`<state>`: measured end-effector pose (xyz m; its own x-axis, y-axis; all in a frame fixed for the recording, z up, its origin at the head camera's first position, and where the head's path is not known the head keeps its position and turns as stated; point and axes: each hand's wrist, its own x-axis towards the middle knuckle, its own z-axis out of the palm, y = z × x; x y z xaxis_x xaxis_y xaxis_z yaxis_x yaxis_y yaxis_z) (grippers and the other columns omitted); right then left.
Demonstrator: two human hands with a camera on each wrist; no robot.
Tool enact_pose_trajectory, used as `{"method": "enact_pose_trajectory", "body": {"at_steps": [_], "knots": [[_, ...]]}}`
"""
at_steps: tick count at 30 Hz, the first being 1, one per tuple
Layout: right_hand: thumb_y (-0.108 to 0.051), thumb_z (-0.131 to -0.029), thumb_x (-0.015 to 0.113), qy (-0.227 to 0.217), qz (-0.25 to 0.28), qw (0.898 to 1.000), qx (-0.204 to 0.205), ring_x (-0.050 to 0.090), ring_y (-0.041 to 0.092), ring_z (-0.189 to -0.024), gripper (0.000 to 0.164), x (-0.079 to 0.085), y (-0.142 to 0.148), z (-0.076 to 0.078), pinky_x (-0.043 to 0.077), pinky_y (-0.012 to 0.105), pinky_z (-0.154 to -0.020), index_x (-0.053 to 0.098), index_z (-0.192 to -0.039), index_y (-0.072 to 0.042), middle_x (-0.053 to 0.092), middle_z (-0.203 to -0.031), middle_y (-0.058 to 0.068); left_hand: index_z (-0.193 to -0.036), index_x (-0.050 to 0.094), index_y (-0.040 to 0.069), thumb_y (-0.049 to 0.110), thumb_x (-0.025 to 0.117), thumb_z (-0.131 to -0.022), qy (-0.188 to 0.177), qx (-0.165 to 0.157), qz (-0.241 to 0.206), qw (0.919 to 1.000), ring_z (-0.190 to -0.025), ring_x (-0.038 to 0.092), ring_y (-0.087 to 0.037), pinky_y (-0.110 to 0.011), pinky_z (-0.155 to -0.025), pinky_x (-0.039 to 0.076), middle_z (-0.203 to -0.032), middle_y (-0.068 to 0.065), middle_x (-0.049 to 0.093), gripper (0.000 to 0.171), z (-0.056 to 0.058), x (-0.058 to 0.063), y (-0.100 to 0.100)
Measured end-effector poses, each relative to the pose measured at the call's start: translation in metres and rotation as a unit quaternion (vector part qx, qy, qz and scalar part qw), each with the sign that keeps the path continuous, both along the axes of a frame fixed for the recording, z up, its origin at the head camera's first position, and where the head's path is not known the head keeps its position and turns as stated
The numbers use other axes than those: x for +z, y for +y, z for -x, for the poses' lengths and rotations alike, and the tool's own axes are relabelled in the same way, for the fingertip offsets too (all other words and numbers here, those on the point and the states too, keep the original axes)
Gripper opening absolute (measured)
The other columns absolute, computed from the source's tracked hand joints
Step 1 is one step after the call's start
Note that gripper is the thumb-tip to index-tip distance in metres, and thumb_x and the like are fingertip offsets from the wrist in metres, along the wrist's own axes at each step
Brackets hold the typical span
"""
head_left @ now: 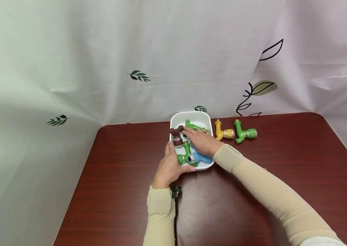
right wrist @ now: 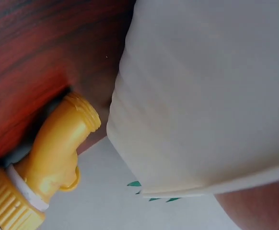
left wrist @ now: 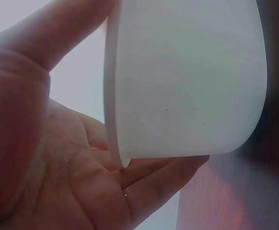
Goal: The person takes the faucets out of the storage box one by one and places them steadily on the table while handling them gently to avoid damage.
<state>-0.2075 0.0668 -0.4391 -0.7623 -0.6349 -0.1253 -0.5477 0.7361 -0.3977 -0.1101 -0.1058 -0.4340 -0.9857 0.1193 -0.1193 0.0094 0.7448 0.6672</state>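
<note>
- Two taps are out already: the yellow tap (head_left: 223,133) and a green tap (head_left: 244,133) lie side by side on the table (head_left: 284,164), just right of the white tub (head_left: 191,118).
- In the tub remain a brown tap (head_left: 177,136), a long green tap (head_left: 194,126), another green one (head_left: 187,154) and a blue one (head_left: 202,158).
- The left hand (head_left: 170,165) cups the tub's near-left corner, fingers curled round the wall.
- The right hand (head_left: 202,141) lies over the contents, fingers fairly straight on the long green tap; no firm grip visible.
- The tub sits near the table's back edge by the curtain (head_left: 130,68); there is open wood to the right and front.
</note>
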Motion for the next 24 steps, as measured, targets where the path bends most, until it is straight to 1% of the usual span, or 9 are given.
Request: {"method": "enact_pose_trajectory", "body": {"at_steps": [4,8,11,13,17,20,24], "knots": [[-0.007,-0.108,0.038,-0.005,0.013,1.0,0.006,0.028,0.04,-0.146,0.05,-0.0017,-0.0026,0.0015,0.03,0.052,-0.114,0.031,-0.157,-0.003,0.022,-0.164,0.015,-0.157,0.005,-0.01,0.042,0.092,-0.072,0.001,0.0,-0.002,1.0,-0.124,0.051,-0.049,-0.051,-0.103,0.044,-0.164,-0.025,0.009,0.132,0.0,-0.0002,-0.0004],[0.004,-0.102,0.042,-0.001,0.02,1.0,0.013,0.035,0.042,-0.141,0.054,-0.0031,-0.0045,0.0027,0.033,0.051,-0.113,0.033,-0.155,0.0,0.024,-0.161,0.02,-0.156,0.006,-0.01,0.041,0.091,-0.072,0.001,0.001,-0.004,1.0,-0.124,0.052,-0.049,-0.051,-0.103,0.044,-0.164,-0.025,0.009,0.131,-0.0003,0.0003,0.0],[0.009,-0.098,0.045,0.007,0.025,1.0,0.014,0.043,0.042,-0.135,0.055,-0.0047,-0.005,0.0032,0.037,0.05,-0.111,0.038,-0.152,0.002,0.027,-0.158,0.023,-0.156,0.006,-0.01,0.041,0.091,-0.072,0.001,0.002,-0.005,1.0,-0.124,0.051,-0.049,-0.051,-0.103,0.044,-0.164,-0.025,0.009,0.13,-0.0004,0.0006,0.0005],[0.006,-0.099,0.047,0.014,0.032,0.999,0.008,0.049,0.04,-0.13,0.05,-0.006,-0.0053,0.0034,0.039,0.049,-0.109,0.042,-0.149,0.002,0.03,-0.155,0.023,-0.157,0.006,-0.01,0.041,0.091,-0.072,0.001,0.002,-0.006,1.0,-0.124,0.051,-0.05,-0.051,-0.103,0.044,-0.164,-0.025,0.009,0.13,-0.0004,0.0008,0.0009],[-0.005,-0.102,0.054,0.034,0.051,0.998,-0.01,0.056,0.038,-0.121,0.039,-0.0077,-0.0063,0.0024,0.044,0.048,-0.104,0.052,-0.141,0.001,0.039,-0.147,0.023,-0.157,0.005,-0.009,0.041,0.091,-0.072,0.0,0.003,-0.007,1.0,-0.124,0.051,-0.05,-0.051,-0.103,0.044,-0.164,-0.025,0.009,0.131,-0.0006,0.0009,0.0009],[-0.013,-0.102,0.06,0.049,0.062,0.996,-0.035,0.058,0.038,-0.117,0.037,-0.008,-0.0075,0.0007,0.046,0.049,-0.101,0.055,-0.136,-0.001,0.044,-0.142,0.023,-0.157,0.005,-0.009,0.043,0.091,-0.072,-0.001,0.002,-0.003,1.0,-0.124,0.052,-0.049,-0.051,-0.102,0.045,-0.164,-0.026,0.008,0.132,-0.0009,0.0008,0.0005],[-0.016,-0.101,0.061,0.068,0.091,0.991,-0.075,0.059,0.035,-0.11,0.027,-0.008,-0.0092,-0.0009,0.049,0.048,-0.096,0.061,-0.125,-0.003,0.051,-0.132,0.022,-0.156,0.006,-0.01,0.045,0.091,-0.071,0.0,0.002,0.001,1.0,-0.124,0.052,-0.049,-0.051,-0.103,0.045,-0.164,-0.026,0.009,0.132,-0.0014,0.0009,0.0]]}}
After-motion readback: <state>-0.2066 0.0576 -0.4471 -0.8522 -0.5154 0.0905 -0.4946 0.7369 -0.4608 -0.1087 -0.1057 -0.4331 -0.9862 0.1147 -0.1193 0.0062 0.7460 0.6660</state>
